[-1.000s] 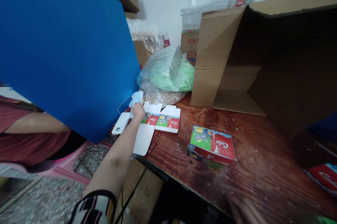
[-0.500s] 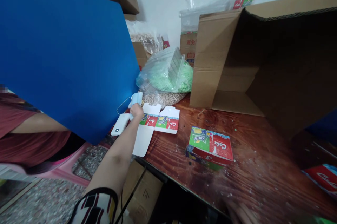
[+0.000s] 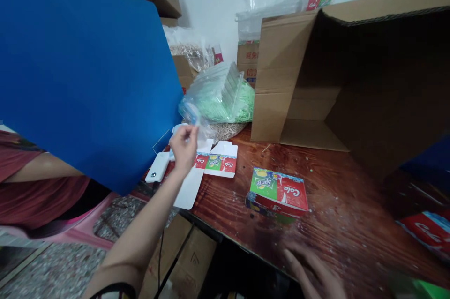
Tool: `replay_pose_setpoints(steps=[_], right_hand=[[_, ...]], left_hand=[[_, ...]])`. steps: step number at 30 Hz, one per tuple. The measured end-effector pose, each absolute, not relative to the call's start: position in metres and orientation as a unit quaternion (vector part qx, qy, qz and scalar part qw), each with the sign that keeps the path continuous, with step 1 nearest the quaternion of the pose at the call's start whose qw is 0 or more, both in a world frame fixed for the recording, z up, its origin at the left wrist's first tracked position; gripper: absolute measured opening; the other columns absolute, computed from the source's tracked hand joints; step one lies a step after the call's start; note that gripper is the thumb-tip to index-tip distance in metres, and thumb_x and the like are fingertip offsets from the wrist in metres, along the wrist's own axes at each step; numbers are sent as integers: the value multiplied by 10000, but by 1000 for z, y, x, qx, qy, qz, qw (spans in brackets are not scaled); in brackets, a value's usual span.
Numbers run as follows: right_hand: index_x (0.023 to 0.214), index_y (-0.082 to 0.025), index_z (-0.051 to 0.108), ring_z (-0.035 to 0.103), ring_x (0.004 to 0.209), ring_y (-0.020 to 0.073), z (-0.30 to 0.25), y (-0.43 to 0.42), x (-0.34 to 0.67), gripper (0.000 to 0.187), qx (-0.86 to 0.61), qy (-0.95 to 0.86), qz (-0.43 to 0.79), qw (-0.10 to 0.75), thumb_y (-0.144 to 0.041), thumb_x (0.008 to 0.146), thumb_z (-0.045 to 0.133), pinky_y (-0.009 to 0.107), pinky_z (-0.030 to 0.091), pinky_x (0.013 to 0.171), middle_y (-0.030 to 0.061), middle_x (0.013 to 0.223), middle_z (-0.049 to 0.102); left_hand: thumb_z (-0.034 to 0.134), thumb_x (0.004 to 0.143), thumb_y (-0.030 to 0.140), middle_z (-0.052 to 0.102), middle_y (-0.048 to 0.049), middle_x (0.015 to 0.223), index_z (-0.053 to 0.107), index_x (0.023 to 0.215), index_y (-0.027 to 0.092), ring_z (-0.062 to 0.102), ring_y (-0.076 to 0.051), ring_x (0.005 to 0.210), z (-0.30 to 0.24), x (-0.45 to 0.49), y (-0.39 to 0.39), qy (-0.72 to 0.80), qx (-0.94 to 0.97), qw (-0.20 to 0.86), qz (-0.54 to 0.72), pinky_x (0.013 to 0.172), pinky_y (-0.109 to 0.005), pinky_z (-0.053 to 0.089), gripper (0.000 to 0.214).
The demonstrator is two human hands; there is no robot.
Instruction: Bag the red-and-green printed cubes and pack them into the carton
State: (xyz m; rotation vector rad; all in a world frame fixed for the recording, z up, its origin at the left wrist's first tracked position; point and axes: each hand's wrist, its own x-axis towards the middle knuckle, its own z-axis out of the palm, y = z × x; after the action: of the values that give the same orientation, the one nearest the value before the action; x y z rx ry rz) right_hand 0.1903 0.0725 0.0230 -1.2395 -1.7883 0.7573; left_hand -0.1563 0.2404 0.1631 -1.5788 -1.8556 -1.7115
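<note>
My left hand [image 3: 183,146] is raised over the table's left end, its fingers pinched together just above a flat, unfolded Sprite/Cola carton [image 3: 216,163]. What the fingers pinch is too blurred to name. A pale blue tool [image 3: 176,128] shows behind the hand, and a white device [image 3: 157,173] lies to its left. A folded Sprite/Cola box [image 3: 277,191] stands on the dark wooden table [image 3: 351,210]. My right hand [image 3: 312,273] lies flat at the table's near edge with fingers spread, below that box and holding nothing.
A big blue board [image 3: 87,74] fills the upper left, with a person in a red top [image 3: 35,186] below it. A clear bag of green sticks [image 3: 221,95] lies behind the flat carton. A large cardboard box [image 3: 281,78] lies open on its side. Another red carton [image 3: 427,233] sits far right.
My left hand has lifted off the white device and pale blue tool and turned upward with pinched fingers. My right hand has slid into view at the table's near edge.
</note>
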Motion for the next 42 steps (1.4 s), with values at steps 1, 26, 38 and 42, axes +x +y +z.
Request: replay_pose_setpoints(steps=[1, 26, 38, 42], right_hand=[[1133, -259, 698, 727, 916, 221, 35, 75, 177, 328, -491, -657, 388, 420, -445, 881, 598, 263, 597, 770, 89, 1059, 741], [690, -184, 642, 516, 523, 116, 55, 54, 243, 275, -576, -400, 390, 597, -421, 722, 777, 223, 413, 516, -11, 596, 605], [660, -195, 512, 494, 471, 91, 78, 41, 238, 377, -510, -382, 520, 569, -380, 654, 841, 194, 383, 468, -39, 550, 568], [642, -182, 488, 434, 496, 68, 101, 36, 236, 384, -498, -460, 517, 523, -374, 690, 817, 176, 333, 474, -54, 554, 489]], left_hand=[[575, 905, 295, 708, -32, 854, 652, 773, 170, 665, -155, 824, 164, -132, 215, -553, -574, 67, -600, 755, -267, 522, 197], [739, 788, 282, 634, -89, 1064, 619, 1047, 196, 621, -236, 990, 87, 3, 95, -499, -691, -40, -522, 878, -423, 520, 297], [742, 765, 345, 598, 31, 625, 659, 1169, 231, 543, -134, 572, 97, 60, 84, -429, -666, -498, -353, 579, -248, 433, 428], [702, 786, 382, 504, 71, 530, 661, 919, 186, 485, -89, 444, 103, 63, 82, -382, -576, -653, -310, 464, -201, 378, 240]])
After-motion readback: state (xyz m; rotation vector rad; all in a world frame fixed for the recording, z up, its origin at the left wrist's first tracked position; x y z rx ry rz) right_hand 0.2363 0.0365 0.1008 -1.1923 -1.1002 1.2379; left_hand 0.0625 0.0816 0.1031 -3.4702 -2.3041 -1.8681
